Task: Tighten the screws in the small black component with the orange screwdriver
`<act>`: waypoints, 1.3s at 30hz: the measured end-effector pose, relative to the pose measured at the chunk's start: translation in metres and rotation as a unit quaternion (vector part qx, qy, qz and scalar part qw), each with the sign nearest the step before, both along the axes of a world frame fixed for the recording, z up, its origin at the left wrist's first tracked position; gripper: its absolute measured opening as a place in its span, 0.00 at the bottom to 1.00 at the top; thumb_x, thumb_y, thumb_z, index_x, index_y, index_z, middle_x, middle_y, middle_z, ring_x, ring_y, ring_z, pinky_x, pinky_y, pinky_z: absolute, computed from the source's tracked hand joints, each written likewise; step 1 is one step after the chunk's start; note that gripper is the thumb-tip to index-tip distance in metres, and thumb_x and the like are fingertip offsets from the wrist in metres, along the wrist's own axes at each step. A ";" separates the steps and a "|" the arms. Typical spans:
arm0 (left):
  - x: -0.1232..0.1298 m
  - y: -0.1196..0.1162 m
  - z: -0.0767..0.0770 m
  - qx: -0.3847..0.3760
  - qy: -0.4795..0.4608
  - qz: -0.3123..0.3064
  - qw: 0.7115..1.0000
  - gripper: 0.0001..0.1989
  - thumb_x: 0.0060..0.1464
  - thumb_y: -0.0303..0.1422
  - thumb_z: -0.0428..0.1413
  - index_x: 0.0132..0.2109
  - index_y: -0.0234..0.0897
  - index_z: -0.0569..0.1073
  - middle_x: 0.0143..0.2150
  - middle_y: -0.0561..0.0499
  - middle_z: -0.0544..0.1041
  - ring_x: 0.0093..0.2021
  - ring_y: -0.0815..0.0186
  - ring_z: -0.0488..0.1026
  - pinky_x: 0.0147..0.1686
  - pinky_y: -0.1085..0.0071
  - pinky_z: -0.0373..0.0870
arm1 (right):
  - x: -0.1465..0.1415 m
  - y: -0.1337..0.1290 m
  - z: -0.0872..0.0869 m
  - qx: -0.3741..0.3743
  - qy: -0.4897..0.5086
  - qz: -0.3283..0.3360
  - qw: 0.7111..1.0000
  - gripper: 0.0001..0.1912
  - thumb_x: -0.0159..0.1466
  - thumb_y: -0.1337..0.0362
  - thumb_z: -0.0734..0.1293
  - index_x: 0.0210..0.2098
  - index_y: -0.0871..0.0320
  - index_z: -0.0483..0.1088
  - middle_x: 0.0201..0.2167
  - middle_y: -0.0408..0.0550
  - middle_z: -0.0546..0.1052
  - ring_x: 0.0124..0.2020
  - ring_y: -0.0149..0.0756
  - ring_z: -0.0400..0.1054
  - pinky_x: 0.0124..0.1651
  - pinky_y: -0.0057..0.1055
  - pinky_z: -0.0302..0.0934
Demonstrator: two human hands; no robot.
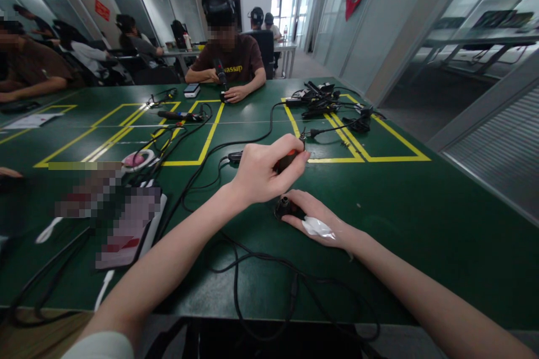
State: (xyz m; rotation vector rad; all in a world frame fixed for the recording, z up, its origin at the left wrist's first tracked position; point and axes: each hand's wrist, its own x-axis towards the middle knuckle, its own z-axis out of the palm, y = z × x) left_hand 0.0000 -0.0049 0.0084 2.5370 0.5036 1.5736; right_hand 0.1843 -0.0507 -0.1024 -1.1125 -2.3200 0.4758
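Observation:
My left hand [273, 171] is closed around a dark handheld tool [284, 162] with an orange-red patch. A thin metal tip sticks up from it past my fingers; most of its body is hidden in the grip. Just below and to the right, my right hand [315, 216] pinches a black cone-shaped piece [283, 208] with a round metal collar facing up, close to the green tabletop. Whether that piece touches the table I cannot tell. The two held things are apart. A white patch [319, 228] under clear tape covers part of my right hand.
Black cables [269, 258] loop across the green table [421, 224] before me. Phones [128, 227] and a tape roll [138, 160] lie left. A heap of black cords [318, 98] lies at the back right, a corded screwdriver [181, 116] back left. Opposite, a person [227, 59] holds an upright tool.

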 end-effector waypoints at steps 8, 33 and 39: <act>0.000 0.000 0.000 0.010 0.004 0.005 1.000 0.07 0.66 0.30 0.55 0.36 0.36 0.69 0.23 0.62 0.63 0.19 0.80 0.57 0.22 0.79 0.54 | 0.000 -0.001 0.001 -0.001 -0.005 -0.003 1.000 0.11 0.69 0.63 0.70 0.50 0.57 0.70 0.44 0.54 0.80 0.42 0.47 0.74 0.46 0.42 0.70; -0.004 0.003 0.001 0.008 0.024 -0.028 0.999 0.13 0.71 0.35 0.46 0.37 0.37 0.66 0.23 0.61 0.63 0.19 0.76 0.61 0.23 0.77 0.58 | 0.000 -0.001 0.002 -0.012 -0.006 -0.005 1.000 0.10 0.70 0.62 0.69 0.49 0.57 0.70 0.43 0.54 0.79 0.41 0.47 0.73 0.46 0.44 0.70; -0.007 0.005 -0.002 -0.005 0.027 -0.040 0.999 0.18 0.73 0.39 0.38 0.39 0.37 0.67 0.24 0.58 0.67 0.20 0.74 0.65 0.24 0.75 0.62 | 0.000 -0.002 0.004 -0.015 0.000 -0.002 1.000 0.10 0.69 0.63 0.69 0.49 0.56 0.70 0.43 0.53 0.79 0.41 0.47 0.74 0.46 0.44 0.70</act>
